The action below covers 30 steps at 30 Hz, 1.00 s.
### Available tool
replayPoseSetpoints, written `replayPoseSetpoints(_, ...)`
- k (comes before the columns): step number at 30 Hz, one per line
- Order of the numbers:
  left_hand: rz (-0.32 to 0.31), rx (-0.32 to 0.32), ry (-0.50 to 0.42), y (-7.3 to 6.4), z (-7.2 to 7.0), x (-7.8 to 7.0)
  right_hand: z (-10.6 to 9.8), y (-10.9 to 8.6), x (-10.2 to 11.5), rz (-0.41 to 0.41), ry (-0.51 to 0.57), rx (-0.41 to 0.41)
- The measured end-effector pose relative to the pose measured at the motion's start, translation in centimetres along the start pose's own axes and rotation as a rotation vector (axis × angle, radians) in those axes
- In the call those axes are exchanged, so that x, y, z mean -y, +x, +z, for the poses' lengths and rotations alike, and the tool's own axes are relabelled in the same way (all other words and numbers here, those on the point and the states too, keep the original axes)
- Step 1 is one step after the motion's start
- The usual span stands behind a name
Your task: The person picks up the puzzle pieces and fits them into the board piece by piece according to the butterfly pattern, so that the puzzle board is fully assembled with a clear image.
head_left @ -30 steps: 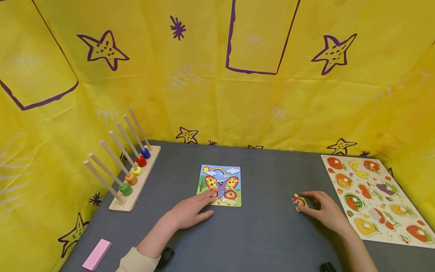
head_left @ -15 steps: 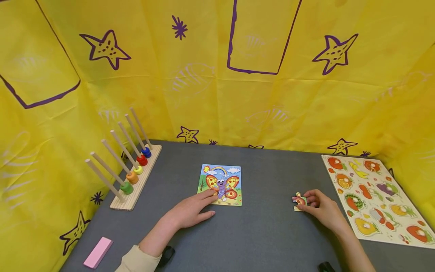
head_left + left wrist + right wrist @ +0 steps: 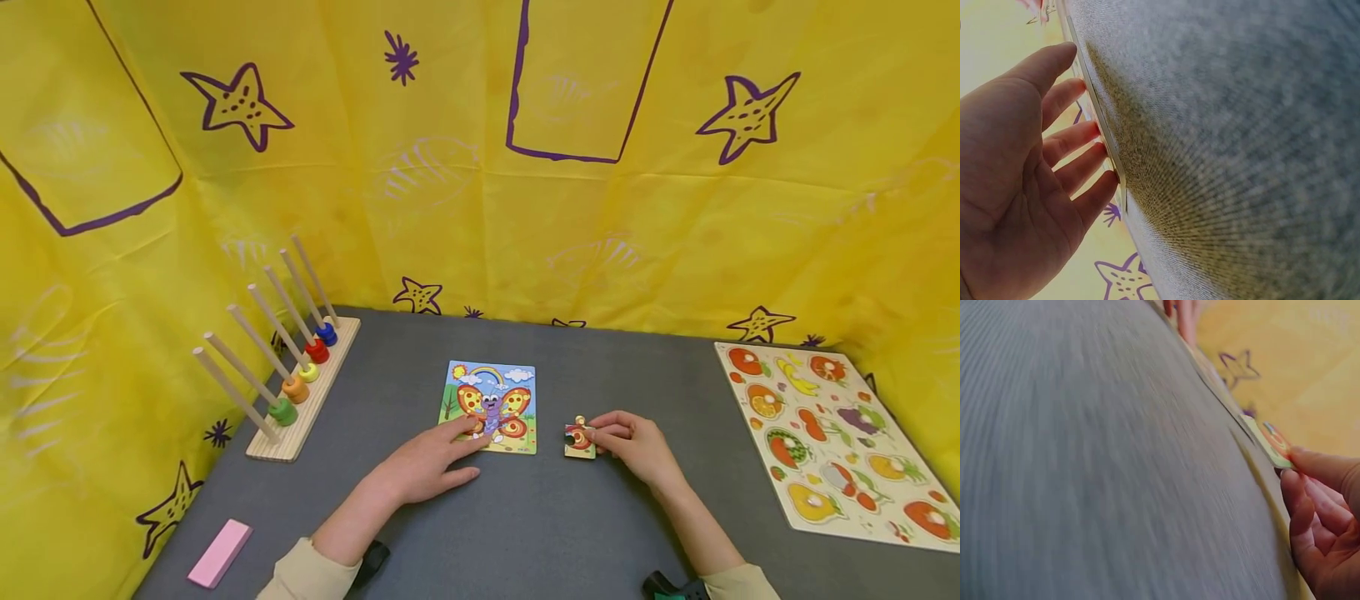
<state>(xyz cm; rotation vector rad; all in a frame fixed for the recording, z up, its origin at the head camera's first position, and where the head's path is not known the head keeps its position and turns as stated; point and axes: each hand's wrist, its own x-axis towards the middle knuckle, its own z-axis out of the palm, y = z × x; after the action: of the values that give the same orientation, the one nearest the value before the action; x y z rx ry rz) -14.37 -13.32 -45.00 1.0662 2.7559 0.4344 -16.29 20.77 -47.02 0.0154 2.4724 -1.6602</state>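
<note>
A square butterfly picture board (image 3: 491,400) lies flat near the middle of the table. My left hand (image 3: 427,468) rests at its lower left corner, the extended fingers covering part of a lower wing. From the left wrist view, the fingertips of the left hand (image 3: 1029,162) touch a thin edge close to the tabletop. To the right of the board, my right hand (image 3: 633,448) pinches a jigsaw puzzle piece (image 3: 581,447) printed with a red swirl and green ground. Thumb and fingertips hold that piece (image 3: 1267,441) by one side in the right wrist view.
On the left stands a wooden peg rack (image 3: 303,421) with coloured rings on its upright pegs. A pink block (image 3: 220,553) lies at the front left. A fruit puzzle board (image 3: 843,450) lies on the right. Yellow printed cloth (image 3: 480,217) closes off the back and sides.
My right hand has carried the puzzle piece leftward, close to the right side of the butterfly board. The left hand has stayed on the board's corner.
</note>
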Motion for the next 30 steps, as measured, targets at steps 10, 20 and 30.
replayPoseSetpoints(10,0.007,-0.011,0.032,0.1,-0.1,-0.4,4.0,1.2,2.0,-0.062,0.005,0.061)
replayPoseSetpoints(20,-0.01,-0.016,0.04,0.3,-0.1,-0.6,7.5,2.5,3.1,-0.239,-0.172,-0.028)
replayPoseSetpoints(30,-0.001,-0.023,0.08,0.3,0.0,-0.9,8.4,3.0,3.1,-0.33,-0.358,-0.091)
